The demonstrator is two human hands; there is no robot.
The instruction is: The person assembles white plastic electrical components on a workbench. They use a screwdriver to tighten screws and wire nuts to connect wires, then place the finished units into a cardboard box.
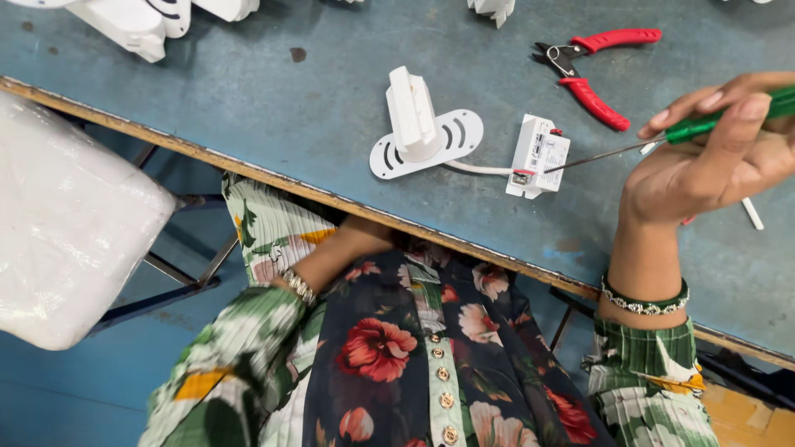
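Note:
My right hand (pixel 712 157) grips a green-handled screwdriver (pixel 704 126) above the blue worktable (pixel 273 99). Its thin shaft reaches left and its tip touches the near end of a small white rectangular module (pixel 540 153). A white cable (pixel 476 169) joins that module to a white oval plate with curved slots and an upright white block (pixel 418 132). My left arm (pixel 339 252) goes down under the table edge, so the left hand is hidden below the tabletop.
Red-handled pliers (pixel 592 66) lie on the table beyond the module. White plastic parts (pixel 141 25) sit along the far left edge. A seat wrapped in white plastic (pixel 66 223) stands left of me, beside the table's wooden front edge (pixel 248 172).

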